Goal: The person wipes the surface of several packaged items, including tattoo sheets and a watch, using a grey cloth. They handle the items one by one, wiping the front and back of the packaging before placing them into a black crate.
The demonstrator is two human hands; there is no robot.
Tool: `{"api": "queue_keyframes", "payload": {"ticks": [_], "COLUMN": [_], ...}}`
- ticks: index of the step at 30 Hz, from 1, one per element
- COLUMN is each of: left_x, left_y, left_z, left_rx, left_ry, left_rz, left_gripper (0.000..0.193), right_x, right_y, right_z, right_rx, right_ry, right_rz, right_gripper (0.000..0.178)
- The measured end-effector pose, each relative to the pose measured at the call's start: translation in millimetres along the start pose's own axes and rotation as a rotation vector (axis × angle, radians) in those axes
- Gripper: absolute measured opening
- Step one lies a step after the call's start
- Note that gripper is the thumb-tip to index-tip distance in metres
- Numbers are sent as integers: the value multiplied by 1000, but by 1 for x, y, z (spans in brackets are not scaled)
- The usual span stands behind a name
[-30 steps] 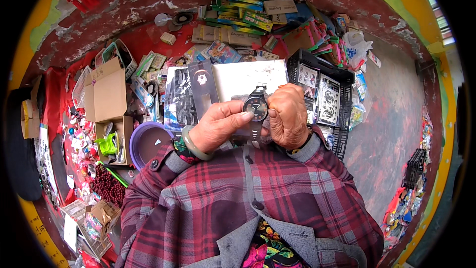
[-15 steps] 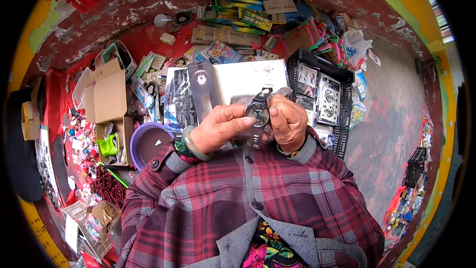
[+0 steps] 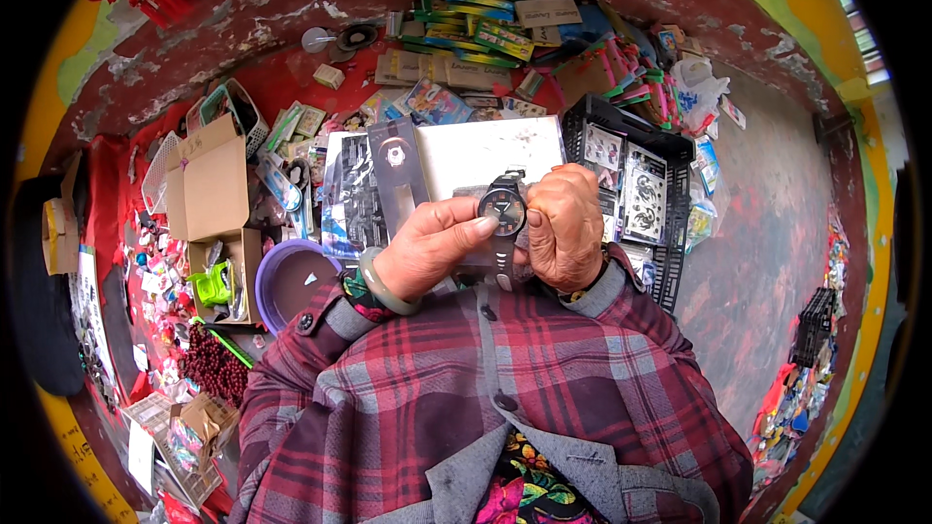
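A black wristwatch (image 3: 502, 213) with a round dark dial faces up in front of my chest. My left hand (image 3: 427, 245) grips it, thumb on the lower left of the dial and fingers beneath. Its strap hangs down toward my jacket. My right hand (image 3: 565, 228) is curled closed at the watch's right edge, the thumb beside the case. Grey cloth (image 3: 474, 185) shows behind the watch; its part at my right hand is mostly hidden by the fingers. Beyond the hands lie a long dark watch box (image 3: 396, 170) and a white board (image 3: 495, 144).
Left of me stand a purple basin (image 3: 267, 277) and an open cardboard box (image 3: 209, 184). A black plastic crate (image 3: 677, 223) with packaged goods is on the right. Packs of black items (image 3: 359, 199) lie beside the watch box. Stacked colourful boxes (image 3: 485, 15) fill the back.
My right hand has turned and risen slightly, its back now more in view. The cloth that stuck out above it is now hidden. The watch has tilted a little and shifted slightly left.
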State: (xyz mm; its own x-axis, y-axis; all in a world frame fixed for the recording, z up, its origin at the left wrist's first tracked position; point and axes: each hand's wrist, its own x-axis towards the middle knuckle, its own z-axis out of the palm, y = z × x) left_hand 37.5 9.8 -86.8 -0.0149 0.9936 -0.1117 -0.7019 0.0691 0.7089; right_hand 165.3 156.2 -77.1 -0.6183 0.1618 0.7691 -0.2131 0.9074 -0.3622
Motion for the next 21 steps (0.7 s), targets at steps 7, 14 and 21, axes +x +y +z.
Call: {"api": "queue_keyframes", "payload": {"ticks": [7,14,21], "left_x": [-2,-3,0], "left_y": [2,6,1], "left_z": [-1,5,1], "left_rx": [159,156,84], "left_ry": [48,19,27], "left_rz": [-22,-27,-16], "left_gripper": [35,33,35], "right_x": [-6,-8,-13], "right_y": [-2,-3,-1], "right_z": [5,7,6], "right_rx": [100,355,378], "right_ry": [22,34,-33], "right_rz": [115,272,403], "right_gripper": [13,20,17]}}
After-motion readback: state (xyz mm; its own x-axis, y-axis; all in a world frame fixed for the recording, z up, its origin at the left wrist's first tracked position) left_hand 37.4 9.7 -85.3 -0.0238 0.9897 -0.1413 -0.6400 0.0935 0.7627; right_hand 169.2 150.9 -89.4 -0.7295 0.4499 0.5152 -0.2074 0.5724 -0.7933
